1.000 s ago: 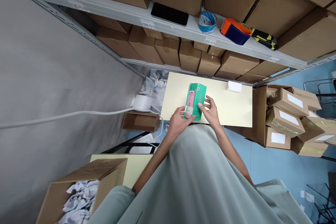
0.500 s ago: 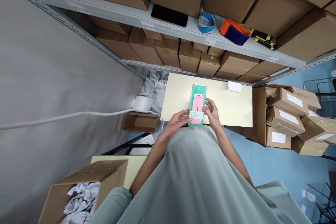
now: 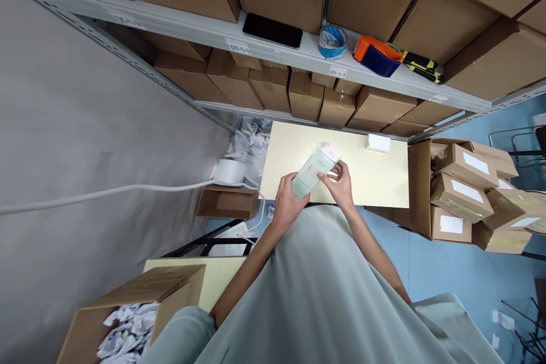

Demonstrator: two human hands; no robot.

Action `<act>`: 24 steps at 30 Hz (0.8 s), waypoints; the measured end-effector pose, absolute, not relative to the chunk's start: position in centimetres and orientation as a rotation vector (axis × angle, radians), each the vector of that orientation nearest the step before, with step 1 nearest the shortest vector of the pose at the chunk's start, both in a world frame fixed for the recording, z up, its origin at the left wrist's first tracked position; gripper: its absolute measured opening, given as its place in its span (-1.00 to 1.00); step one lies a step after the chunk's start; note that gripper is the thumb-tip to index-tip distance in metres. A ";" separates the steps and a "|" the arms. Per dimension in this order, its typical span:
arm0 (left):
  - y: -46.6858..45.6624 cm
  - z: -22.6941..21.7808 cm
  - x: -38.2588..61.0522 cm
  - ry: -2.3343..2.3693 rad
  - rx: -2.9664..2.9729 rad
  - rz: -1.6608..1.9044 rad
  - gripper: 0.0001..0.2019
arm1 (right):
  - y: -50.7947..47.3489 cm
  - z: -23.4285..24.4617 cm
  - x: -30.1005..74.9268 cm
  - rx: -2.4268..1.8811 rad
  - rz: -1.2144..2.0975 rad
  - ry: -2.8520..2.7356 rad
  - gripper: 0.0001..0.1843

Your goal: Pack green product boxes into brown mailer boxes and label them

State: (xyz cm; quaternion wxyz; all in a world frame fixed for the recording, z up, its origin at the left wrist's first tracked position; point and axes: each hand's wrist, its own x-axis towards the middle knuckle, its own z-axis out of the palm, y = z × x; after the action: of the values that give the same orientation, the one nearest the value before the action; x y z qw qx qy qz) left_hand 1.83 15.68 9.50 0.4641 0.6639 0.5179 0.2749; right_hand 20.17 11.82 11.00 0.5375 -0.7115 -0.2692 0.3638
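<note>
A slim pale green product box (image 3: 313, 172) is held between my two hands, tilted with its white end up and to the right. My left hand (image 3: 290, 200) is closed round its lower left end. My right hand (image 3: 339, 183) pinches the upper right part, thumb on the near side and fingers behind. The box is just above the near edge of a cream table (image 3: 375, 182). Farther back on that table lies a small white box (image 3: 377, 143).
Above the table, a metal shelf (image 3: 191, 31) holds cartons, a black phone (image 3: 273, 30), blue tape (image 3: 333, 42), an orange and navy tape dispenser (image 3: 377, 56) and yellow-black cutters (image 3: 422, 66). An open carton of boxes (image 3: 420, 187) stands right; a carton of crumpled paper (image 3: 179, 301) is lower left.
The box has been turned over from its green and pink face to a pale green one. It now slants up to the right, and both hands have shifted their grip.
</note>
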 end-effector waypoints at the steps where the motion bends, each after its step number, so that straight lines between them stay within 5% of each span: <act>1: 15.6 9.2 1.8 1.264 1.616 0.706 -0.32 | 11.7 11.3 19.9 -1.684 0.851 -0.670 -0.09; 13: 18.0 4.6 0.8 1.109 1.002 0.740 -0.37 | 8.5 13.6 19.1 -1.500 0.852 -1.265 -0.38; 24: 17.8 2.4 0.1 1.264 1.290 0.605 0.06 | 14.2 11.1 20.0 -1.757 0.851 -0.933 -0.02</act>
State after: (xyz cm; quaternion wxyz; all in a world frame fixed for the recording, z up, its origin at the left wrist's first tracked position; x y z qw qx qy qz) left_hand 0.08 17.79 2.44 0.5798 0.5518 0.5408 0.2587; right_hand 19.96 14.23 11.08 0.4697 -0.7168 -0.3808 0.3473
